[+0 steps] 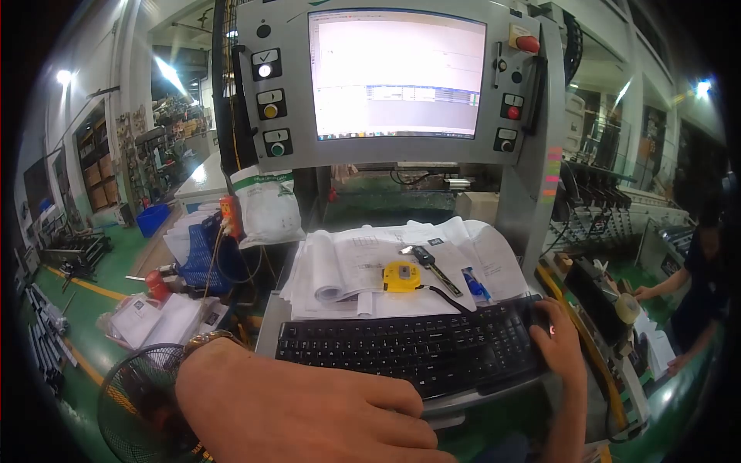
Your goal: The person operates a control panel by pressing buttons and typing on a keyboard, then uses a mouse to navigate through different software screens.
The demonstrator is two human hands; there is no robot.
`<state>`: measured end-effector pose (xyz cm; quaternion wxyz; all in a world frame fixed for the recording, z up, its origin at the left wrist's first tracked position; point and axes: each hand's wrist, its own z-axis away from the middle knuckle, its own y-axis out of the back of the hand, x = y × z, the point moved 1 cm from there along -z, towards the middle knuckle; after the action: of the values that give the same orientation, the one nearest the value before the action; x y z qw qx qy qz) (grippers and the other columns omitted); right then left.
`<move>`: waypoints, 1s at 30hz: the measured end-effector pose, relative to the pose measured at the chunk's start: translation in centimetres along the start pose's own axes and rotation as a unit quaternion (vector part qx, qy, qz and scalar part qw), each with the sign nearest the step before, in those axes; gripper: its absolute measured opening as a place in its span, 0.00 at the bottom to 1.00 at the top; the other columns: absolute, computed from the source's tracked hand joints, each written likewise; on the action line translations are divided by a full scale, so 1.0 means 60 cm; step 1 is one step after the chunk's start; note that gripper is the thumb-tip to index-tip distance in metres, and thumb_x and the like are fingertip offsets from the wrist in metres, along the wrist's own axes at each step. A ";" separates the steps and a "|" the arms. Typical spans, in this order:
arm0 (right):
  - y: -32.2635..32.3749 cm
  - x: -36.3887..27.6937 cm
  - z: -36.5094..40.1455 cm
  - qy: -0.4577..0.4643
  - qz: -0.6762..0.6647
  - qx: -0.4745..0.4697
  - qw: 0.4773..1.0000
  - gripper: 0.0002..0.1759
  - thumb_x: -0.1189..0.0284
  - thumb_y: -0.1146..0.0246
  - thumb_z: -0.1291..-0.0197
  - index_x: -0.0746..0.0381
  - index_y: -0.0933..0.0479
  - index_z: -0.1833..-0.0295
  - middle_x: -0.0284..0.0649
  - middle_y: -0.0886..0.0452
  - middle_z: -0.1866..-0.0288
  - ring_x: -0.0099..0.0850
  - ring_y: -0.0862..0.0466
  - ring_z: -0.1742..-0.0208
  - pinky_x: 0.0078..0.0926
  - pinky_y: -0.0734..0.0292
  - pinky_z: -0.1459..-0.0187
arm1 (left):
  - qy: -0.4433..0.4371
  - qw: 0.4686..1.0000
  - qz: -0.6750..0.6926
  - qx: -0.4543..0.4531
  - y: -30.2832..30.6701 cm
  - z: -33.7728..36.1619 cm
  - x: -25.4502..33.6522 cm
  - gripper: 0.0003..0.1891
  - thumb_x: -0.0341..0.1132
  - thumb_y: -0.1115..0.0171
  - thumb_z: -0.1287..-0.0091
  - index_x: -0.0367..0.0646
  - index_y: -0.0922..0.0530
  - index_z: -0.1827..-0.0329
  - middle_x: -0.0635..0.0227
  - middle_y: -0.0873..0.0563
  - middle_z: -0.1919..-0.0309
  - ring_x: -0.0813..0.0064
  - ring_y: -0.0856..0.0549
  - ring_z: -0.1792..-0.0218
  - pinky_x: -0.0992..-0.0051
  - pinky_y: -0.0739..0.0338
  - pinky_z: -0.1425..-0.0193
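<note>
My left hand (309, 405) fills the lower foreground, a metal band at its wrist. Its fingers stretch rightward over the front edge of a black keyboard (386, 347), with nothing visible in them; some run out of frame. At the keyboard's right end is my right hand (563, 343), its fingers bent, with a small red glow among them. Whatever it grips there is hidden. Behind the keyboard, a yellow tape measure (401, 277), a caliper-like tool (436, 270) and a blue object (476, 285) lie on paper drawings (355, 258).
A control panel with a lit screen (397, 77) and push buttons stands above the papers. A white bag (266, 208) hangs at left. A wire fan guard (139, 401) is at lower left. Another person (698, 278) is at right beside a machine.
</note>
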<state>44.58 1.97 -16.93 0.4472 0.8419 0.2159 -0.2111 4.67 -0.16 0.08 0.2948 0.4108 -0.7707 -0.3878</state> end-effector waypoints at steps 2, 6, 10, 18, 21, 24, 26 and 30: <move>0.002 -0.009 0.001 -0.013 -0.007 -0.004 1.000 0.29 0.68 0.32 0.37 0.64 0.22 0.30 0.53 0.25 0.22 0.50 0.18 0.29 0.41 0.24 0.32 | -0.015 1.000 -0.020 -0.005 -0.008 0.006 -0.006 0.39 0.63 0.38 0.23 0.35 0.20 0.25 0.57 0.10 0.50 0.62 0.10 0.55 0.66 0.23 0.53; 0.001 0.000 0.000 0.010 0.012 -0.001 1.000 0.29 0.69 0.32 0.37 0.64 0.22 0.31 0.53 0.25 0.22 0.52 0.19 0.28 0.42 0.26 0.29 | 0.011 1.000 0.010 -0.007 0.003 -0.003 0.002 0.39 0.63 0.38 0.23 0.35 0.20 0.25 0.57 0.10 0.50 0.63 0.10 0.55 0.66 0.23 0.53; 0.001 -0.003 0.000 0.010 0.006 0.002 1.000 0.29 0.70 0.32 0.37 0.64 0.23 0.30 0.54 0.25 0.23 0.53 0.20 0.27 0.43 0.26 0.28 | 0.008 1.000 0.013 -0.006 0.000 0.000 -0.001 0.39 0.63 0.38 0.23 0.35 0.20 0.25 0.57 0.10 0.49 0.63 0.10 0.55 0.66 0.23 0.53; 0.000 -0.005 0.003 -0.051 -0.037 0.012 0.998 0.31 0.70 0.31 0.38 0.68 0.26 0.30 0.53 0.23 0.25 0.50 0.20 0.27 0.41 0.27 0.28 | -0.028 0.999 -0.033 0.001 -0.014 0.010 -0.013 0.39 0.63 0.38 0.23 0.35 0.20 0.25 0.56 0.10 0.50 0.62 0.10 0.55 0.66 0.23 0.53; -0.004 0.007 0.001 0.005 -0.012 0.016 1.000 0.32 0.70 0.30 0.38 0.67 0.27 0.29 0.54 0.20 0.28 0.49 0.19 0.28 0.39 0.26 0.30 | 0.013 1.000 0.014 -0.004 0.003 -0.003 0.001 0.39 0.62 0.38 0.23 0.35 0.20 0.25 0.56 0.10 0.50 0.62 0.10 0.55 0.66 0.23 0.53; -0.004 0.006 0.000 0.003 -0.012 0.017 1.000 0.32 0.70 0.30 0.38 0.67 0.27 0.29 0.53 0.20 0.29 0.48 0.18 0.28 0.38 0.26 0.31 | 0.022 0.999 0.024 -0.004 0.003 -0.003 0.002 0.39 0.62 0.39 0.23 0.35 0.20 0.25 0.56 0.10 0.50 0.62 0.10 0.55 0.66 0.23 0.53; 0.002 -0.007 0.000 -0.051 -0.037 -0.002 0.998 0.32 0.70 0.30 0.38 0.67 0.26 0.29 0.52 0.21 0.27 0.49 0.19 0.28 0.38 0.26 0.31 | 0.021 0.999 0.029 0.000 0.002 -0.002 0.001 0.38 0.62 0.39 0.22 0.35 0.20 0.25 0.56 0.10 0.50 0.62 0.10 0.56 0.66 0.23 0.53; 0.002 -0.008 0.003 -0.063 -0.041 0.002 0.997 0.31 0.70 0.31 0.37 0.67 0.26 0.29 0.52 0.21 0.27 0.50 0.19 0.29 0.39 0.26 0.31 | 0.019 0.999 0.028 -0.005 0.004 -0.004 0.001 0.38 0.62 0.39 0.22 0.35 0.20 0.25 0.56 0.10 0.50 0.62 0.10 0.56 0.66 0.23 0.54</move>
<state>44.23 1.71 -16.69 0.4492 0.8183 0.2209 -0.2823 4.71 -0.17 0.43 0.3224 0.3949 -0.7743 -0.3750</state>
